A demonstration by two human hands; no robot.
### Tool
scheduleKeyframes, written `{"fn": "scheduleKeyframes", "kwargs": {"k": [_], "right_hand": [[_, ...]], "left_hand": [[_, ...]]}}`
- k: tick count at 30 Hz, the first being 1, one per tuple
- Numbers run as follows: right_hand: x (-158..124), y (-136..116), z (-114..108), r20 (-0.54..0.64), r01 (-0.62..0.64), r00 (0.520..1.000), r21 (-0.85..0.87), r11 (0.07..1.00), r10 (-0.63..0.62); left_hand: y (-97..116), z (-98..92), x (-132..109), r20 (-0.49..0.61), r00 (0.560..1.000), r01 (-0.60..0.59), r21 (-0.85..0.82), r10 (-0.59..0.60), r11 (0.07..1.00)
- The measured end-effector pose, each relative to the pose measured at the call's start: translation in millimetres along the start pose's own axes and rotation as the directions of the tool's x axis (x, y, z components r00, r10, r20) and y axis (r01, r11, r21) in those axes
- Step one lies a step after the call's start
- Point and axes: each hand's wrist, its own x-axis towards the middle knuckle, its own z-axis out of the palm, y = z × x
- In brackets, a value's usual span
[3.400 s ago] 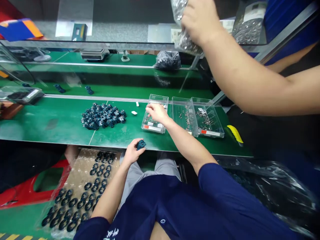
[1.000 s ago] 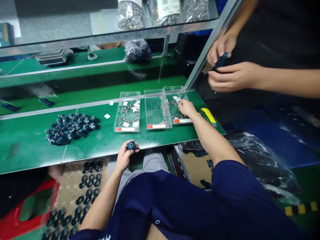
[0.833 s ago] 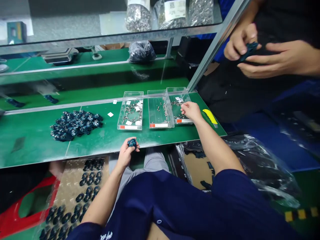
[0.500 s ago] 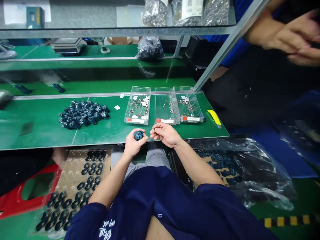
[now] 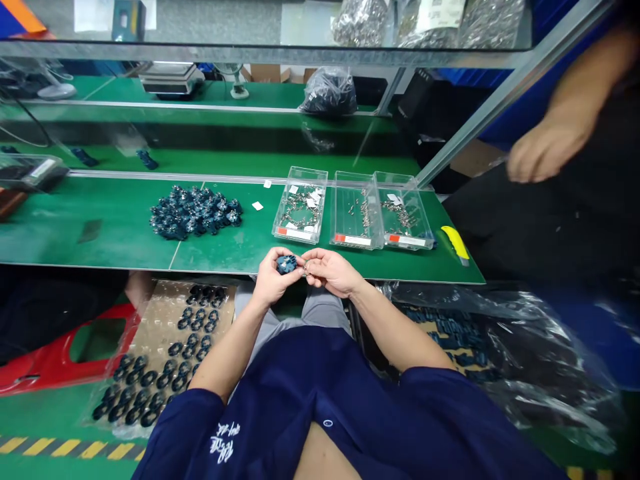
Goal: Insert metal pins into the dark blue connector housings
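Cupped in my left hand (image 5: 271, 280), the teal part (image 5: 287, 264) looks light, stiff and best held by its edges, while just beside it my right hand (image 5: 333, 272) pinches what seems a small metal piece (image 5: 306, 269).

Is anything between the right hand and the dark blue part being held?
Only the left hand, whose thumb lies on the side of the dark blue part facing the right hand; nothing else visible stands between.

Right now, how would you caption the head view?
Left hand holding a blue part, right hand beside it, three clear trays beyond.
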Motion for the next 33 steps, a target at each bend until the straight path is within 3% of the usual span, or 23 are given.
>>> {"fn": "scheduleKeyframes", "kwargs": {"k": [3,7,12,15,19,22,27,33], "right_hand": [[5.5,1.7,-3.2,0.019,-0.073,0.997,0.027,0.997,0.073],[9.1,6.1,-1.4,-0.058,-0.120,0.991,0.033,0.992,0.122],[8.4,18.0,13.7,-0.155,0.074,0.986,0.045,0.996,-0.066],[10.3,24.9,21.3,-0.169,0.180,0.967,-0.086,0.980,-0.192],[12.4,20.0,20.3,-0.164,0.253,0.939,-0.270,0.929,-0.303],[10.5,5.3,14.3,-0.109,0.304,0.925,-0.363,0.881,-0.365],[8.4,-14.1,10.0,0.053,0.400,0.900,-0.499,0.769,-0.433],[11.5,-14.2,6.3,0.089,0.403,0.901,-0.534,0.743,-0.425]], "left_hand": [[-1.2,-5.5,-1.0,0.067,0.996,0.050,0.020,-0.051,0.999],[-6.8,-7.8,-3.3,0.032,0.997,0.063,-0.003,-0.063,0.998],[-13.2,-5.7,-3.6,-0.112,0.992,0.044,-0.113,-0.057,0.993],[-14.6,-6.3,-2.7,-0.109,0.992,0.034,-0.212,-0.059,0.977],[-11.6,-11.3,-2.1,-0.102,0.990,0.076,-0.219,-0.101,0.973],[-7.3,-17.8,-1.9,-0.102,0.987,0.106,-0.188,-0.126,0.977],[-2.0,-23.5,-1.7,0.026,0.981,0.196,-0.098,-0.194,0.976],[-1.3,-20.6,-1.9,-0.009,0.994,0.108,0.201,-0.108,0.974]]}}
